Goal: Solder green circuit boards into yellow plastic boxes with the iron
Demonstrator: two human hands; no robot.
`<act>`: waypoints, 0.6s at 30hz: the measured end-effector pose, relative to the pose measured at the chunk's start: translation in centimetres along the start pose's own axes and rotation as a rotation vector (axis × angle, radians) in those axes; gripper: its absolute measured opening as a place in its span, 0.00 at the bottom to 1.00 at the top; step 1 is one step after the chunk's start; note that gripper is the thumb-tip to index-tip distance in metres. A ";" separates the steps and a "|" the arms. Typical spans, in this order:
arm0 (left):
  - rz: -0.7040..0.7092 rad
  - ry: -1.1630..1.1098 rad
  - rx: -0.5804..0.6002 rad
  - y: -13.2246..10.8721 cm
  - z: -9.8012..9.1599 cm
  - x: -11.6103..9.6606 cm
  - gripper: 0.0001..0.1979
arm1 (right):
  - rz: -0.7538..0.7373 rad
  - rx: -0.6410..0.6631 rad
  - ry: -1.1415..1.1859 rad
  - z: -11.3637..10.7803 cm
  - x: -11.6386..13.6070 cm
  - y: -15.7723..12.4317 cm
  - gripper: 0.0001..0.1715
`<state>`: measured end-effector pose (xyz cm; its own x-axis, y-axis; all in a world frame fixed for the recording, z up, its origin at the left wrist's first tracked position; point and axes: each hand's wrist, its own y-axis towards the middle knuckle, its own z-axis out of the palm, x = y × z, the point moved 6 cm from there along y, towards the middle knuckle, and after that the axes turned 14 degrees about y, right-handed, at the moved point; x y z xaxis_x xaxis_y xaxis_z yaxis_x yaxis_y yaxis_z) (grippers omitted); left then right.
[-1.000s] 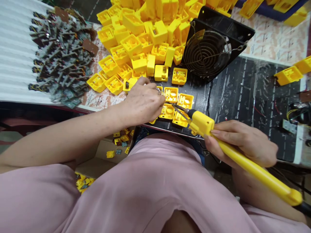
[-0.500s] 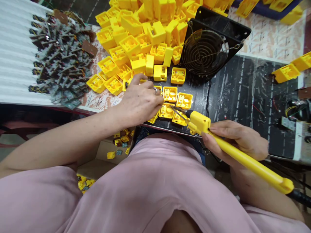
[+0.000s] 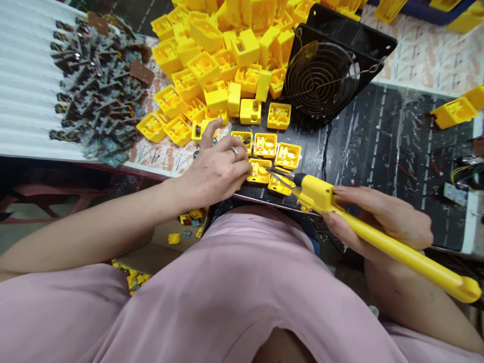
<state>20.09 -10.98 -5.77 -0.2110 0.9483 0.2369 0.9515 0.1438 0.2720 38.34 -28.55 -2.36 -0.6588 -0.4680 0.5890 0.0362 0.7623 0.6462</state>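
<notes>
Clearly, the right hand [image 3: 393, 219] is wrapped firmly around the yellow iron [image 3: 378, 233], right of centre, its tip [image 3: 284, 173] at a case [image 3: 258, 172] near the frame's middle. The left hand [image 3: 219, 169] rests beside that case; whether it pinches anything, I cannot tell. Best to touch lightly, holding the probably hot tip clear of plastic and fingers [image 3: 241, 167].

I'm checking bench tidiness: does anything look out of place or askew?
The black fan stands angled to the front edge of the dark tabletop, which looks scuffed. Yellow cases lie heaped, tipped at mixed angles.
</notes>
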 end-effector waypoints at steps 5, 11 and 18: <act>-0.065 -0.037 0.139 1.1 0.6 0.4 0.14 | -0.035 0.039 0.126 0.8 0.0 0.6 0.20; -0.053 -0.038 0.259 2.3 0.9 0.5 0.13 | -0.117 0.083 0.160 1.7 0.3 1.7 0.11; -0.069 -0.132 0.323 2.9 1.5 1.1 0.09 | -0.141 0.101 0.165 2.1 0.5 2.4 0.12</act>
<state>22.94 -9.12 -6.12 -0.2662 0.9588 0.0995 0.9623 0.2703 -0.0311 36.53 -26.01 -1.48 -0.5200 -0.6332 0.5732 -0.1277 0.7212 0.6808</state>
